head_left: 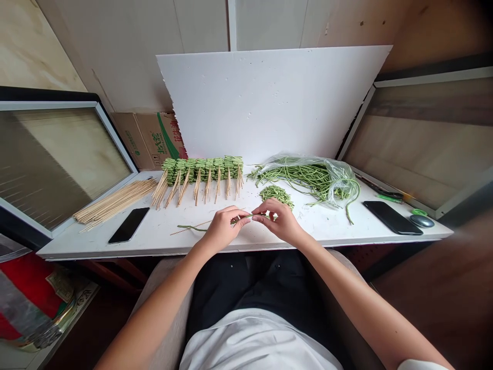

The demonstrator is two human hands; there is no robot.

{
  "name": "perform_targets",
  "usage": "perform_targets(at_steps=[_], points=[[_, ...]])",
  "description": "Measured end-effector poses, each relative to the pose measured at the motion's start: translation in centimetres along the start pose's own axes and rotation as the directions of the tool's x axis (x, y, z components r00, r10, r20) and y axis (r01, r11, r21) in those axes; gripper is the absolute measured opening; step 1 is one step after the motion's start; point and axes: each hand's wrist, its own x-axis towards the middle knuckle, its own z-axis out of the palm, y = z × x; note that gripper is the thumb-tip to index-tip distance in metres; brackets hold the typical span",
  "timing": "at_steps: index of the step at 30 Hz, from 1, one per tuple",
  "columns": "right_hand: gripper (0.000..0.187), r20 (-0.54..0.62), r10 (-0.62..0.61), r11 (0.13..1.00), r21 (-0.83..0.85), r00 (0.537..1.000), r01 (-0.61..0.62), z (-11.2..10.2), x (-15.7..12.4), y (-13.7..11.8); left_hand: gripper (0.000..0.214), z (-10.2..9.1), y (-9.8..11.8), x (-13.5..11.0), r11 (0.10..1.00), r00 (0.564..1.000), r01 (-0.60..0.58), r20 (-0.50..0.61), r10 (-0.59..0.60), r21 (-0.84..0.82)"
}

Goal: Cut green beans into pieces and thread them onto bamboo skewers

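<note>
My left hand [224, 227] is pinched shut on a long green bean [190, 227] and a thin bamboo skewer [188, 228] that stick out to the left over the white table [154, 239]. My right hand [279, 219] meets it from the right, fingers closed on the other end of the same bean. A small heap of cut bean pieces [276, 195] lies just beyond my right hand. A row of finished bean skewers [202, 174] lies at the back, left of centre.
Loose skewers [115, 201] are piled at the left, with a black phone [129, 225] beside them. A plastic bag of long beans [311, 177] lies at the right, then another phone [392, 217] and a small round object [422, 220]. A white foam board [269, 103] leans behind.
</note>
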Motion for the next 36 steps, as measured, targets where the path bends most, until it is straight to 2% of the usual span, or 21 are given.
perform_targets(at_steps=[7, 12, 16, 24, 27, 29, 31, 33, 36], points=[[0.029, 0.004, -0.065, 0.997, -0.048, 0.998, 0.065, 0.4, 0.0, -0.7, 0.016, 0.2, 0.0, 0.0, 0.999, 0.998, -0.052, -0.022, 0.052, -0.007], [0.022, -0.017, -0.1, 0.994, -0.04, 0.995, 0.099, 0.6, -0.2, -1.0, 0.013, 0.2, 0.0, 0.0, 0.998, 0.998, -0.049, -0.046, 0.047, -0.04], [0.015, -0.006, -0.104, 0.994, -0.016, 0.995, 0.104, 1.1, -0.3, -1.2, 0.006, 0.1, 0.3, -0.1, 0.995, 0.995, -0.09, -0.046, 0.088, -0.033], [0.019, 0.109, -0.113, 0.993, 0.037, 0.988, 0.11, 1.2, -0.5, -0.6, 0.025, 0.6, 0.2, -0.1, 0.991, 0.993, -0.121, 0.007, 0.121, -0.059], [0.018, 0.2, -0.14, 0.987, 0.103, 0.97, 0.122, 1.0, -0.5, -0.7, 0.025, -0.1, -0.2, 0.1, 0.991, 0.991, -0.13, 0.014, 0.131, -0.038], [0.017, 0.22, -0.158, 0.984, 0.119, 0.963, 0.135, 0.8, -0.3, -0.7, 0.022, -0.9, -0.5, 0.3, 0.994, 0.994, -0.108, 0.016, 0.109, -0.026], [0.016, 0.15, -0.149, 0.988, 0.061, 0.977, 0.141, 0.5, -0.1, -0.2, 0.014, -1.8, -0.5, 0.5, 0.997, 0.998, -0.065, 0.019, 0.065, -0.039], [0.019, 0.036, -0.114, 0.99, -0.074, 0.993, 0.117, -0.1, 0.0, 1.0, 0.007, -2.3, -0.4, 0.6, 0.998, 0.999, -0.029, 0.016, 0.03, -0.062], [0.026, -0.072, -0.027, 0.951, -0.309, 0.997, 0.004, -1.0, 0.0, 4.1, 0.012, -2.3, -0.4, 0.6, 0.993, 0.999, 0.003, 0.035, 0.001, -0.115]])
